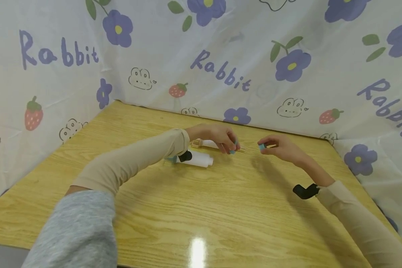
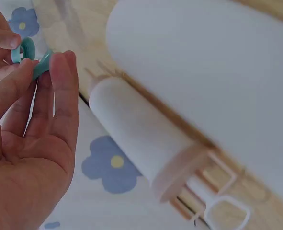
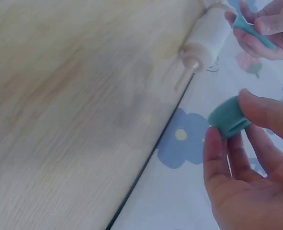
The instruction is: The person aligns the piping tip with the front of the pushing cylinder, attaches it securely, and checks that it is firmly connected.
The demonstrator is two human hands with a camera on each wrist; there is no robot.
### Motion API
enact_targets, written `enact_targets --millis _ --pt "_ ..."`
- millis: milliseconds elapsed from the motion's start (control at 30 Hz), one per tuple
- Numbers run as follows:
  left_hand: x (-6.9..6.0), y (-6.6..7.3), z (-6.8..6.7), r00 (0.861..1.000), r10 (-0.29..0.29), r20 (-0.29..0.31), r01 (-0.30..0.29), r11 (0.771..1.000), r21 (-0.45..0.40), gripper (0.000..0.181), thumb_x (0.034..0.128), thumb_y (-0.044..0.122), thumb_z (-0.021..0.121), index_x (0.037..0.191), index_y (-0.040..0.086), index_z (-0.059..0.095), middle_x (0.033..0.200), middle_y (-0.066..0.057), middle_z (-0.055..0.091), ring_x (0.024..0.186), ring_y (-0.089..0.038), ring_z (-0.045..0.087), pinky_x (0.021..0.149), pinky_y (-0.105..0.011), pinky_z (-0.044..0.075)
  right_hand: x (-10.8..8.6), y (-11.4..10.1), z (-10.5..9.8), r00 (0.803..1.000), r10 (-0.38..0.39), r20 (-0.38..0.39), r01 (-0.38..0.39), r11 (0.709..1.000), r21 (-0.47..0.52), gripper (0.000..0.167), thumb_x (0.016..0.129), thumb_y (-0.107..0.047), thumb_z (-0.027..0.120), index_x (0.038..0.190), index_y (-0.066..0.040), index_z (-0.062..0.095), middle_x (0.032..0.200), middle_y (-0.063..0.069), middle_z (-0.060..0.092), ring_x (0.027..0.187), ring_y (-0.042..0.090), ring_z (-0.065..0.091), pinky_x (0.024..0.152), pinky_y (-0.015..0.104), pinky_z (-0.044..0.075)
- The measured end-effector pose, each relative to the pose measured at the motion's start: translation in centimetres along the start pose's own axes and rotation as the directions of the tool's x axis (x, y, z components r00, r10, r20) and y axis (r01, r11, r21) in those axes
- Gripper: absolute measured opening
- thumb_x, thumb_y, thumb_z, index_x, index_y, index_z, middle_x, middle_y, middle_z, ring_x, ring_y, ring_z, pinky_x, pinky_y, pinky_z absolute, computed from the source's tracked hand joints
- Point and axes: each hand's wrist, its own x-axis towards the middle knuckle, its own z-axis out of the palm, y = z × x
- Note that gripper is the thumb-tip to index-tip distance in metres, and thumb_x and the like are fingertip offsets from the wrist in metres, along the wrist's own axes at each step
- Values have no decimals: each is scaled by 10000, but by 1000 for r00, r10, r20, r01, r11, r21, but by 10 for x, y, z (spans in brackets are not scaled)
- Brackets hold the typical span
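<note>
My left hand (image 1: 221, 136) pinches a slim teal piece with a flared end (image 3: 252, 33) between thumb and fingertips. To its right, my right hand (image 1: 283, 148) holds a short teal ring-shaped cap (image 3: 229, 118) by its sides, and the left wrist view shows its hollow opening. The two teal pieces are apart, both held above the table. Near the left hand lies a white syringe-like tube (image 2: 131, 129) with a beige collar, a ring handle (image 2: 227, 211) and a narrow tip (image 3: 184, 79). In front of it lies a larger white cylinder (image 1: 199, 159), partly behind the left wrist.
A wooden table (image 1: 194, 208) lies beneath both arms. White cloth (image 1: 167, 48) printed with flowers, rabbits and strawberries hangs along its back and sides. A teal part (image 1: 171, 159) shows at the left end of the larger cylinder. Black wrist mounts (image 1: 306, 191) sit on the forearms.
</note>
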Motion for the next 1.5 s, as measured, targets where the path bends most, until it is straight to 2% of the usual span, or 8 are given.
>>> enact_targets --millis 100,300,500,700,967,1200,1400,1500 --pt "-3 3 -9 999 8 -48 -5 999 51 209 986 115 625 1170 42 695 1156 -171 702 1137 -371 651 912 -361 563 1 -5 -3 999 31 -41 -28 997 71 417 986 -250 643 1347 -53 575 1366 170 570 1220 242 571 1017 466 470" --pt "-7 9 -20 991 6 -136 12 991 134 177 972 151 656 1117 93 741 1180 -170 698 1049 -289 671 773 -271 547 4 -9 -1 994 74 -78 -57 978 199 470 992 -272 633 1383 -27 541 1386 198 542 1045 -7 600 1008 328 479" --pt "-11 12 -20 994 -11 -106 29 984 174 224 974 124 646 1164 26 713 1131 -171 703 963 -245 662 763 -277 535 5 -12 6 991 114 -65 -85 934 347 524 990 -316 632 1418 -42 503 1343 61 555 1099 44 591 1141 516 355" --pt "-12 16 -17 995 -24 -97 43 977 208 172 965 113 654 1108 63 736 942 -77 691 797 -131 606 734 -266 520 6 -19 20 990 139 -33 -105 865 491 485 1002 -268 616 1411 -37 494 1152 -60 610 1101 85 603 1086 350 420" --pt "-11 22 -14 994 -44 -100 65 972 227 216 959 102 657 1161 42 708 973 -115 693 790 -116 613 729 -265 528 19 -33 48 994 100 -46 -36 690 723 376 1010 -99 572 1359 18 498 1122 -41 570 995 81 605 981 241 496" --pt "-5 21 -11 995 -45 -91 62 980 188 399 944 105 679 1328 46 590 1126 -202 688 982 -279 652 756 -253 553 22 -37 58 994 101 -40 -42 698 715 365 1017 -83 548 1365 7 486 1144 -56 578 1023 67 623 1045 296 476" --pt "-2 19 -8 996 -52 -67 52 999 4 438 926 50 674 1344 39 543 914 -111 637 789 -168 589 892 -348 556 22 -36 61 993 101 -54 -32 697 717 356 1002 -92 584 1334 8 503 1155 -59 603 1051 76 637 1028 281 484" --pt "-1 20 -6 997 -52 -59 46 993 -108 430 917 6 642 1333 32 534 948 -117 657 857 -201 618 1025 -436 503 22 -36 61 994 99 -46 -36 696 717 410 1000 -111 596 1369 23 480 1166 -67 607 1059 73 638 1032 270 475"
